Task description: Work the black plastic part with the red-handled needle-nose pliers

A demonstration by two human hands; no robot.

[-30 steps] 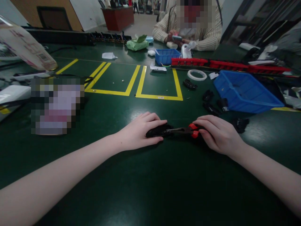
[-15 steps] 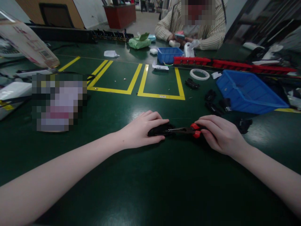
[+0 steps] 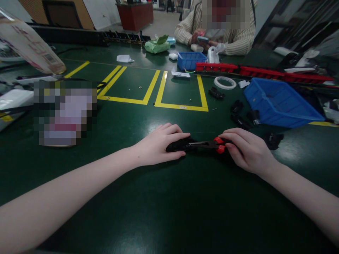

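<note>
My left hand [image 3: 161, 143] lies over a small black part [image 3: 178, 145] on the dark green table [image 3: 169, 197], fingers curled round it and pressing it down. My right hand [image 3: 246, 150] is closed on the red handles of a pair of pliers [image 3: 212, 144]. The pliers' thin dark jaws point left and reach the black part. Both hands rest on the table near its middle.
A big blue bin [image 3: 278, 102] stands to the right, with several loose black parts [image 3: 239, 114] beside it. A small blue bin [image 3: 191, 60], a tape ring [image 3: 225, 82], red strips [image 3: 238, 68] and yellow floor-tape boxes [image 3: 182, 93] lie farther back. A person in a striped shirt [image 3: 233, 38] sits across.
Almost nothing: both hands keep their hold, and the view has shifted slightly.
</note>
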